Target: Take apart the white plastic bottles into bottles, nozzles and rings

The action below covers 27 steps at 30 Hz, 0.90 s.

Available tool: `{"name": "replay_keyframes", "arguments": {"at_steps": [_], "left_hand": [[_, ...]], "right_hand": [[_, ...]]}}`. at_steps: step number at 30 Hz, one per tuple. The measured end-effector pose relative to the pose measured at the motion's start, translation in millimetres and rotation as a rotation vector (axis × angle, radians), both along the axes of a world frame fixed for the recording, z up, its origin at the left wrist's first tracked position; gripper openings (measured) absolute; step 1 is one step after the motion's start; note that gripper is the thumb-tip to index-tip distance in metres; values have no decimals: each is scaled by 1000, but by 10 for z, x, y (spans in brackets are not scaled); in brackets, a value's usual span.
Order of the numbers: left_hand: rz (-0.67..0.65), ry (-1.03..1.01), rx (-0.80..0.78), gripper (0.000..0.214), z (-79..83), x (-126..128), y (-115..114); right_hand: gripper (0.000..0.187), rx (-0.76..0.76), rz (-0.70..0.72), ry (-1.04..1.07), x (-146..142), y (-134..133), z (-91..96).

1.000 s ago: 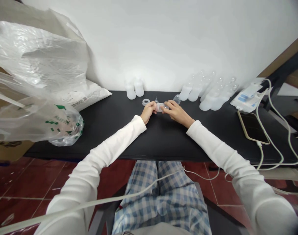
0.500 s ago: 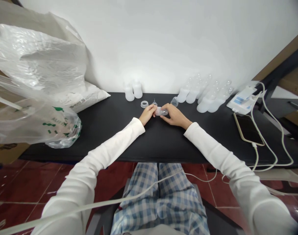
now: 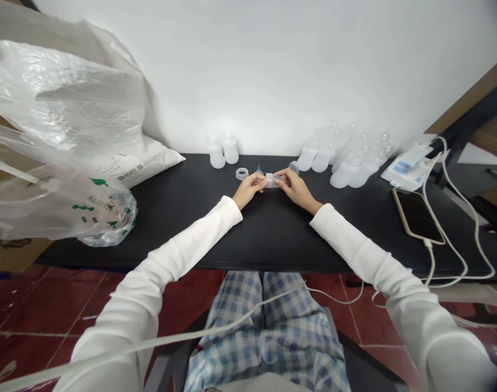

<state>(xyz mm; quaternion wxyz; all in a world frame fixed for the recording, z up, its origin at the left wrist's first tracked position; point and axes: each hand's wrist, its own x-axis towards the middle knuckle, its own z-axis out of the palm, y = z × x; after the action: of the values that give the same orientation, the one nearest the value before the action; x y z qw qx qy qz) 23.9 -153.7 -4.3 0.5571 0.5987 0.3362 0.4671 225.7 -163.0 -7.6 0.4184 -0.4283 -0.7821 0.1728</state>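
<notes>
A small clear plastic container [image 3: 272, 180] with faint reddish print is held level between my two hands. My left hand [image 3: 250, 189] pinches its left end with thumb and fingertips. My right hand [image 3: 295, 188] is closed on its right end, hiding that part. Just beyond my left fingers lie a clear bottle collar ring [image 3: 242, 173] and a pointed clear nipple [image 3: 259, 170], partly covered by the fingers. A clear domed cap [image 3: 293, 166] sits behind my right hand.
Two frosted bottles without domes [image 3: 231, 149] stand by the wall. Several frosted bottles with clear domed caps [image 3: 349, 172] stand at right, near a white-and-blue package [image 3: 407, 166] and a cabled phone [image 3: 418, 215]. Plastic bags [image 3: 89, 103] fill the left of the black table [image 3: 183, 201].
My right fingers have shifted from around the container's rounded end to a pinch closer to my left hand. The container sits slightly higher, and less of its right end shows.
</notes>
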Motion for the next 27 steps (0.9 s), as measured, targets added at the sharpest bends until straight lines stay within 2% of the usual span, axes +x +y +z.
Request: {"name": "replay_keyframes", "arguments": {"at_steps": [5, 8, 10, 12, 14, 18, 22, 24, 27], "left_hand": [[47, -18, -23, 21, 34, 22, -25], [61, -70, -117, 19, 56, 34, -47], [73, -112, -203, 20, 64, 25, -48], [88, -133, -244, 21, 63, 8, -42], [110, -133, -209, 23, 51, -1, -40], [148, -75, -21, 26, 6, 44, -74], [136, -7, 180, 37, -37, 94, -110], [131, -2, 214, 40, -44, 96, -114], [138, -13, 181, 37, -27, 92, -121]], "right_hand": [[41, 133, -53, -4, -56, -20, -12], [34, 226, 5, -110, -48, -39, 55], [34, 243, 55, -179, -22, -52, 110], [36, 230, 45, -188, -2, -66, 151], [40, 195, -24, -130, -6, -88, 163], [54, 62, -100, 29, -103, -165, 120], [51, -65, -121, 36, -214, -223, 51], [52, -48, -103, 36, -229, -212, 21], [49, 122, -44, -54, -188, -150, -7]]}}
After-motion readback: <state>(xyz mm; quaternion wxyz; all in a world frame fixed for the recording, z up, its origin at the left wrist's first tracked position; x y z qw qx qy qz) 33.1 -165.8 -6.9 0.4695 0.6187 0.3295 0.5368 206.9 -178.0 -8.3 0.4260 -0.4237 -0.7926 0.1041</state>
